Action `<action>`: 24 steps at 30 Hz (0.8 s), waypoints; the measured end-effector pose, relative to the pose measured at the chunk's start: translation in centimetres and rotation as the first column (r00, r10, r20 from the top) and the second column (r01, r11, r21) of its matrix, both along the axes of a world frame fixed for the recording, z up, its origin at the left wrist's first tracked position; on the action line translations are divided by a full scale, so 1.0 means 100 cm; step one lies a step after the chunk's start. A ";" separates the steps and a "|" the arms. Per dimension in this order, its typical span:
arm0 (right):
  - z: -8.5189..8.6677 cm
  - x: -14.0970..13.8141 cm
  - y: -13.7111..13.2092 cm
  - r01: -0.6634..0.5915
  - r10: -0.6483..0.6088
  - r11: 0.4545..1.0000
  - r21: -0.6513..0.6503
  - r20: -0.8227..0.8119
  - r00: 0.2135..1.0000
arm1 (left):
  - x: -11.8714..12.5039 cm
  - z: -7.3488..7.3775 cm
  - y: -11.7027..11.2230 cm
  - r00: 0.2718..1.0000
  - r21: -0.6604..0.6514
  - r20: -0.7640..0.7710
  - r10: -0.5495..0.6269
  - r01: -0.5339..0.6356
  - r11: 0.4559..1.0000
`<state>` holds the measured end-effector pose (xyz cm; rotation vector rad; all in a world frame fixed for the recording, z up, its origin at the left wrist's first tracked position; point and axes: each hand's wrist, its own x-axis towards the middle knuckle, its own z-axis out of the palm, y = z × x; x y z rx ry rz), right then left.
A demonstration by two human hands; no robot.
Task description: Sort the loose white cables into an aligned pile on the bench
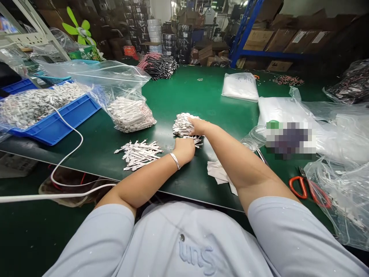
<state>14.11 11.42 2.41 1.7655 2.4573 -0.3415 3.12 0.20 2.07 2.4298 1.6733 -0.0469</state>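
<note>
While both hands sit on the white strips (pixel 181 124) mid-table, here's the read.

- Left hand (pixel 184 148): at the heap's 6 o'clock edge, fingers curled in tight like a fist. A few strips poke out at its 3 o'clock side, so it looks clamped on a small bunch.
- Right hand (pixel 198 126): on the heap's 3 o'clock side, fingers bent down over the top. The tips are hidden, so I can't tell if they pinch anything.
- Forearms lie close together, and the bracelet (pixel 175 160) is on the left wrist.

Risks, my judgement:
- Second heap (pixel 140 154) lies near the left hand at 9 o'clock. A sweep of that forearm could mix the two heaps.
- Loose strips near the table's 6 o'clock edge could slide off if dragged.
- Open bag (pixel 131 113) at 10 o'clock slumps toward the heaps and could spill if nudged.
- White cable (pixel 67 152) at 8 o'clock hangs off the table edge, a snag for the left elbow.
- Scissors (pixel 305 187) at 4 o'clock are partly under plastic, easy to hit blind.

Count:
- 2 hands
- 2 loose heaps
- 1 open bag of strips
- 1 blue tray (pixel 57 123), full
- 1 scissors
- 1 cable
- Strips themselves: too many to count
</note>
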 end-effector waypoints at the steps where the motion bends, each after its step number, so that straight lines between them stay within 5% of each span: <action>1: 0.001 0.001 0.000 0.030 -0.030 0.999 -0.026 0.012 0.999 | -0.001 0.001 -0.007 0.999 -0.024 0.012 -0.043 0.043 0.999; 8: 0.010 0.006 -0.003 0.084 -0.084 0.996 -0.039 0.017 0.996 | -0.020 0.003 -0.035 0.960 -0.145 0.150 -0.237 0.258 0.955; 13: 0.026 0.034 -0.043 0.109 -0.100 0.974 0.200 -0.055 0.993 | -0.045 -0.001 -0.015 0.896 -0.139 0.442 -0.036 0.108 0.984; 15: 0.027 0.045 -0.067 0.124 -0.123 0.981 0.152 -0.011 0.992 | -0.050 -0.001 -0.011 0.864 -0.166 0.503 0.011 0.084 0.983; 19: 0.009 0.052 -0.101 0.128 -0.125 0.991 -0.025 0.078 0.989 | -0.043 0.001 -0.022 0.934 -0.187 0.345 -0.099 0.171 0.967; 24: -0.021 0.052 -0.108 0.177 -0.175 0.984 -0.028 0.056 0.983 | -0.026 -0.006 -0.050 0.955 -0.190 0.237 -0.177 0.225 0.956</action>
